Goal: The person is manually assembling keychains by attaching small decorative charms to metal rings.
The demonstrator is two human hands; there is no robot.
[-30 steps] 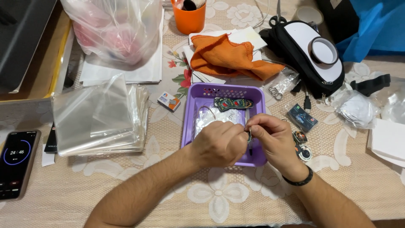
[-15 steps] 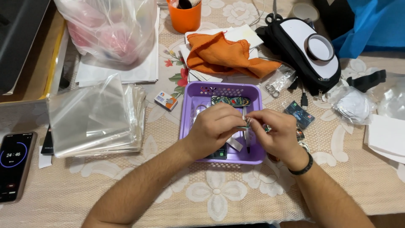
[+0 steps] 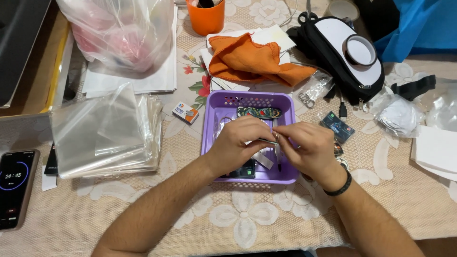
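Observation:
Both hands meet over a purple plastic basket (image 3: 223,105). My left hand (image 3: 240,143) pinches a small flat rectangular tag with a metal ring (image 3: 275,137) at its top. My right hand (image 3: 307,147), a black band on its wrist, grips the same ring and tag from the right. A thin dark piece hangs down from the tag, between the hands. Inside the basket lie more small printed tags (image 3: 259,113) at the back and a dark one (image 3: 245,170) under my left hand. Fingers hide most of the held tag.
A stack of clear plastic sleeves (image 3: 102,131) lies left of the basket. A phone (image 3: 14,188) showing a timer sits at far left. An orange cloth (image 3: 252,59), orange cup (image 3: 205,16), black-and-white pouch (image 3: 345,54), loose key rings (image 3: 304,99) and a small card box (image 3: 185,113) surround the basket.
The hands have shifted slightly toward the basket's middle and turned the small tag and ring between the fingertips. The view has drifted a little.

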